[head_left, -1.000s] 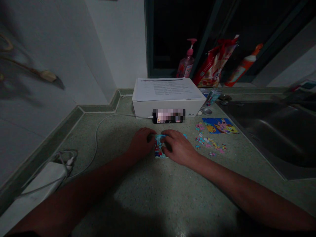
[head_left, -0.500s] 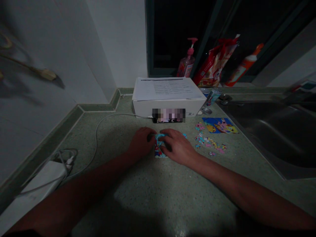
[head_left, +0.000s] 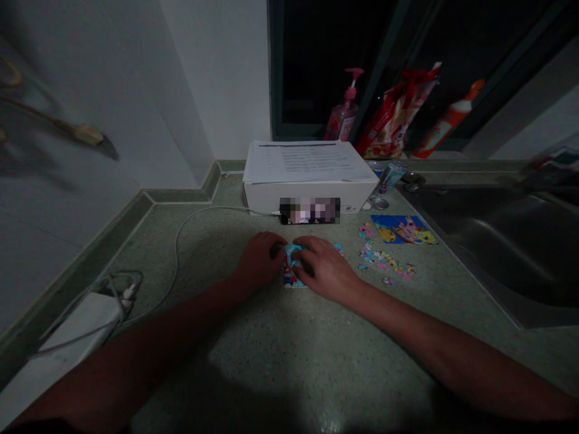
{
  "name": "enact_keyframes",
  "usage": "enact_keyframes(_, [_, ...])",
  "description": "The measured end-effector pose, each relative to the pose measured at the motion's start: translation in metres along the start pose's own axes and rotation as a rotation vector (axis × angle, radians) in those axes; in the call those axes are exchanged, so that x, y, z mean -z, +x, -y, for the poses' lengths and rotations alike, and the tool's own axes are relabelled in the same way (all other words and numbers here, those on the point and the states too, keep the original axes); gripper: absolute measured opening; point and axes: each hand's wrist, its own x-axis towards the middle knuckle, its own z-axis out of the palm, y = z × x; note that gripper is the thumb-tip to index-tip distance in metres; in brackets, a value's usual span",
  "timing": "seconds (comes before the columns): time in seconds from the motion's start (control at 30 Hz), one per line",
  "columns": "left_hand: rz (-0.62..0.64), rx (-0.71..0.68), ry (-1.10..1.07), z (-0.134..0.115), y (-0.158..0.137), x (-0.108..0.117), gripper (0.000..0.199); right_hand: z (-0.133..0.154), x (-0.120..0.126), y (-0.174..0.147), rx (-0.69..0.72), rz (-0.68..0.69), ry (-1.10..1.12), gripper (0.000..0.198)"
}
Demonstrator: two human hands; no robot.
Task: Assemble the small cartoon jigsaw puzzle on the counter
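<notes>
A small, partly assembled jigsaw puzzle (head_left: 294, 281) with a blue and red cartoon picture lies flat on the counter between my hands. My left hand (head_left: 260, 259) is curled at its left edge, fingertips touching the upper left corner. Over its right part lies my right hand (head_left: 328, 267), fingers bent, with thumb and forefinger on the surface; the hand hides much of the picture. Whether a single piece sits under those fingertips cannot be made out. Loose jigsaw pieces (head_left: 382, 258) are scattered to the right, below a SpongeBob picture card (head_left: 404, 229).
Behind my hands, a phone (head_left: 310, 211) leans on a white box (head_left: 262, 194) topped with printed paper (head_left: 303, 161). Its cable (head_left: 177, 244) curves left to a white power strip (head_left: 81, 319). The sink (head_left: 493, 241) is at right. A pink pump bottle (head_left: 342, 117) stands at the window.
Both hands stay at the puzzle with barely any movement. The view has shifted very slightly.
</notes>
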Motion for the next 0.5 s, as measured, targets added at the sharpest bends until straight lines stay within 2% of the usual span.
enact_keyframes(0.3, [0.028, 0.003, -0.018, -0.0030, -0.0004, 0.0024, 0.020, 0.0018, 0.0025, 0.0001, -0.001, 0.008, -0.019, 0.016])
enact_keyframes(0.5, [0.079, -0.107, -0.020, -0.0050, -0.0026, 0.0054, 0.032, 0.0017, 0.0021, -0.0003, 0.003, -0.005, -0.018, 0.018])
